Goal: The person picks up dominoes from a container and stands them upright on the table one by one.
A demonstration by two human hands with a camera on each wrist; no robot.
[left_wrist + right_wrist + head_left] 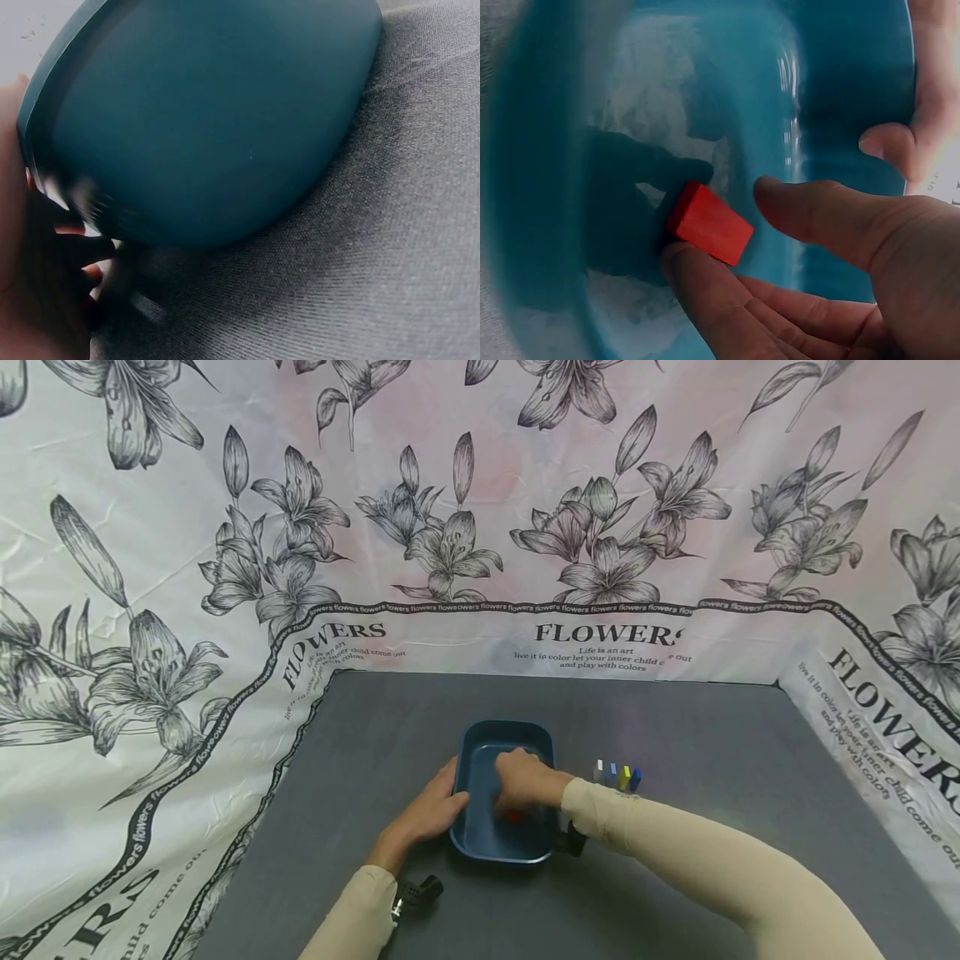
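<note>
A deep blue rectangular tray (502, 852) rests on the dark tabletop, between both arms. My left hand (431, 806) grips its left side, thumb hooked over the rim and fingers along the outside wall; the left wrist view shows the tray's outer wall (217, 112) close up. Inside the tray, my right hand (525, 781) reaches down over a small red block (711, 225). The right wrist view shows the index fingertip against the block's lower edge, while the thumb stands apart from its other side. The block appears to lie on the tray floor.
Right of the tray, partly behind the right forearm, several small blocks stand in a row: a white one (598, 770), a lighter blue one (612, 774), a yellow one (625, 777) and a dark blue one (636, 779). Flower-printed cloth (450, 643) borders the table.
</note>
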